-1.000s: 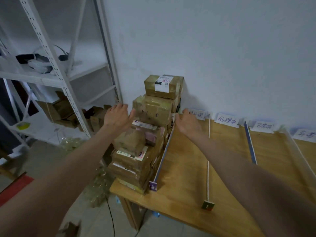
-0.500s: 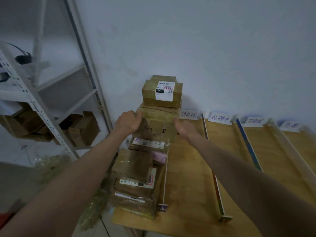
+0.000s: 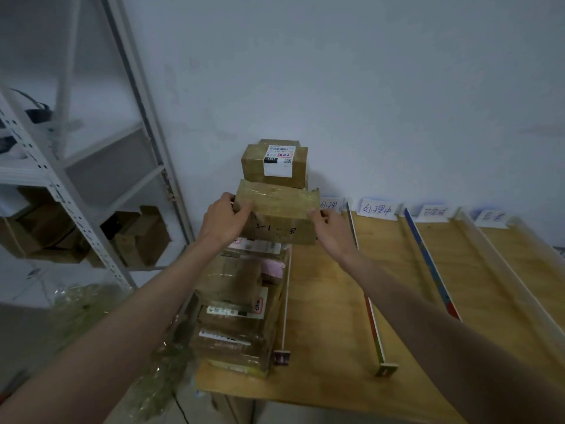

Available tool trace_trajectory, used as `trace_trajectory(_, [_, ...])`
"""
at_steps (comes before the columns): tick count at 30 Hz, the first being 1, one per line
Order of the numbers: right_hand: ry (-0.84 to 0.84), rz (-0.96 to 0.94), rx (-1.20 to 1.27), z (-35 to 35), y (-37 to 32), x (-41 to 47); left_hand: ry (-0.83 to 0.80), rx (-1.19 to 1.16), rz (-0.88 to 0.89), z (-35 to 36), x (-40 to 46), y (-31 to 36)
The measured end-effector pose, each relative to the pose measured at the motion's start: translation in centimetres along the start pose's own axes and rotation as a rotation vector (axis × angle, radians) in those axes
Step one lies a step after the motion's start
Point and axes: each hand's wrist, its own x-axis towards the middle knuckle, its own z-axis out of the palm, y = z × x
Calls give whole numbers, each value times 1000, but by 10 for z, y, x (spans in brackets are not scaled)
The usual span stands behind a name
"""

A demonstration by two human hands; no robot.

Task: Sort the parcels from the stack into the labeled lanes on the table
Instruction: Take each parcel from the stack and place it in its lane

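A stack of taped brown parcels (image 3: 238, 304) stands on the left end of the wooden table (image 3: 330, 301). At its near top sits a brown box with handwriting on its front (image 3: 279, 217). My left hand (image 3: 227, 220) grips the box's left end and my right hand (image 3: 328, 229) grips its right end. Behind it, against the wall, another box with a white shipping label (image 3: 274, 163) tops the stack. Paper lane labels (image 3: 376, 208) stand along the wall above lanes set off by thin dividers (image 3: 367, 289).
A metal shelving rack (image 3: 91, 185) with cardboard boxes stands to the left of the table. Crumpled clear plastic (image 3: 91, 304) lies on the floor by the table's left corner. The white wall closes off the far side.
Both hands went from open on either side of the stack to gripping the handwritten box by its ends. The box now sits slightly higher and tilted. The camera has come closer.
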Motion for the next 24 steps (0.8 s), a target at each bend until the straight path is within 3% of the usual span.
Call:
trace_trajectory(7, [76, -38, 287, -48, 53, -59, -22, -275, -15, 16, -42, 57])
trace_trajectory(12, [36, -34, 359, -84, 81, -85, -114, -295, 21, 45, -58, 87])
trace_trajectory(17, [53, 118, 476, -121, 93, -87, -256, -407, 63, 63, -65, 93])
trace_trajectory(24, [-273, 261, 356, -157, 100, -83, -402, -399, 150, 76, -71, 100])
